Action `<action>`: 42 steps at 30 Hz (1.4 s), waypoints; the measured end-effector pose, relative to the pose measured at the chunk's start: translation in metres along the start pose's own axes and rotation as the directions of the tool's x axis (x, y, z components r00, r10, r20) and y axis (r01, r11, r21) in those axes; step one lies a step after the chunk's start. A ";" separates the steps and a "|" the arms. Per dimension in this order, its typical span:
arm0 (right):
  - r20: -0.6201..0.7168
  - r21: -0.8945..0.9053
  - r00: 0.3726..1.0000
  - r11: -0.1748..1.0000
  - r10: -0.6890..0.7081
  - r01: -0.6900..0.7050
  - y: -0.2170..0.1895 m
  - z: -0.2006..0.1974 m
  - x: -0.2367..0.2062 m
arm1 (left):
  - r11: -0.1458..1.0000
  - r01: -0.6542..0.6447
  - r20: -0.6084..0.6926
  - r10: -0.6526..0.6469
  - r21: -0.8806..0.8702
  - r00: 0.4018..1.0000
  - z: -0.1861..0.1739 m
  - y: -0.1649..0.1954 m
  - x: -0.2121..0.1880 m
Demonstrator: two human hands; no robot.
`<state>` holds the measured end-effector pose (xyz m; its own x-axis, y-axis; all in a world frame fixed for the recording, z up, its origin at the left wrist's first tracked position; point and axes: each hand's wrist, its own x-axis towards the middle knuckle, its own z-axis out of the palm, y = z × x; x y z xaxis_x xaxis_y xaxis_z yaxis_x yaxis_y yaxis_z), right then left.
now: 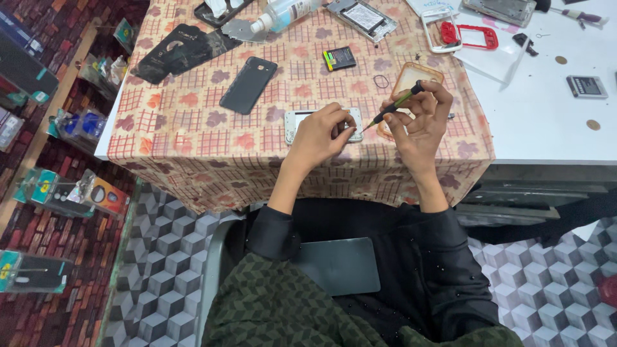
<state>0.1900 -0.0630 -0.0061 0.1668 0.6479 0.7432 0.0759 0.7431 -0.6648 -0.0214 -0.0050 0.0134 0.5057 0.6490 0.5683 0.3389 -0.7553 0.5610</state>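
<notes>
A white opened phone (297, 118) lies flat on the patterned cloth near the table's front edge. My left hand (321, 133) rests on top of it and pins it down with the fingers curled over its right end. My right hand (421, 122) grips a small black screwdriver (395, 105) with a green band. Its tip points down-left at the phone's right end, close to my left fingers. An orange-rimmed clear phone case (411, 76) lies just behind my right hand.
A black back cover (248, 84), a small battery (339, 58), a black rubber ring (381, 81), a sanitiser bottle (283, 14), another opened phone (363, 17) and a red frame (475, 36) lie farther back. A second battery (586, 86) sits on the white tabletop at right. A dark tablet (337, 265) rests on my lap.
</notes>
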 end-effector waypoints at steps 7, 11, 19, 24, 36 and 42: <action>0.012 -0.010 1.000 1.000 -0.014 0.014 0.001 -0.001 0.002 | 1.000 0.015 0.003 -0.015 -0.010 1.000 0.000 0.001 0.001; 0.005 -0.009 1.000 1.000 -0.014 0.014 0.000 -0.001 0.003 | 1.000 0.015 0.003 -0.015 -0.006 1.000 -0.001 0.003 0.001; 0.021 -0.017 1.000 1.000 -0.013 0.013 -0.001 0.000 0.002 | 0.999 0.036 0.015 -0.036 -0.011 0.999 -0.002 0.005 0.001; 0.012 0.003 1.000 1.000 -0.014 0.014 0.001 0.001 0.002 | 0.999 0.041 0.024 -0.041 0.002 0.999 -0.003 0.006 0.001; -0.027 0.093 0.999 0.995 0.038 -0.035 0.001 -0.004 -0.001 | 0.992 -0.058 0.122 0.044 0.114 0.992 -0.009 0.007 0.003; -0.119 0.166 0.992 0.986 0.031 -0.011 0.005 -0.006 -0.002 | 0.964 -0.116 0.168 0.076 0.238 0.983 -0.001 0.008 0.011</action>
<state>0.1964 -0.0617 -0.0112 0.2847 0.6461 0.7082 -0.0906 0.7536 -0.6511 -0.0139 -0.0040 0.0243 0.6559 0.5650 0.5005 0.4575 -0.8250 0.3318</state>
